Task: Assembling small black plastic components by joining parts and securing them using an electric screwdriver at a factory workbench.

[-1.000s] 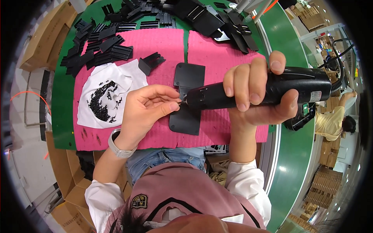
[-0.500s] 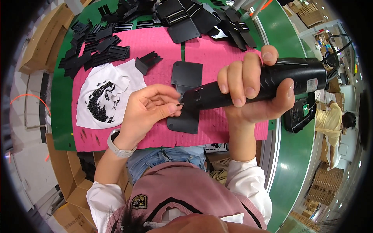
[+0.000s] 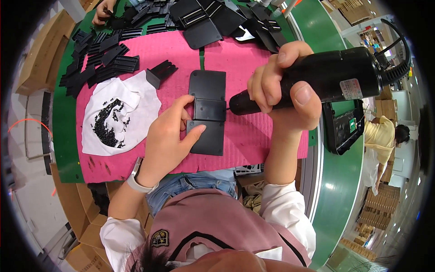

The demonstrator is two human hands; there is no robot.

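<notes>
A black electric screwdriver (image 3: 333, 72) lies almost level in my right hand (image 3: 299, 102), fingers wrapped round its body. Its tip, with what looks like a small screw on it, is at the right edge of a black plastic panel piece (image 3: 210, 109). That piece lies flat on a pink foam mat (image 3: 253, 149), with two larger plates joined by a narrower middle section. My left hand (image 3: 167, 136) grips its left edge, thumb on the lower plate and index finger by the middle section. Left of that hand, many small black screws (image 3: 106, 127) lie on a white cloth (image 3: 142, 106).
Black plastic parts (image 3: 113, 59) are heaped along the mat's far left, with larger black panels (image 3: 204, 27) at the back. Another person's hand (image 3: 104, 12) touches the far pile. A black tray-like housing (image 3: 337, 136) sits on the right. Cardboard boxes (image 3: 45, 54) stand at the left.
My left fingers have left the screwdriver tip and now hold the panel piece. The screwdriver has shifted right, its tip now beside the piece. Another person's hand has appeared at the far left.
</notes>
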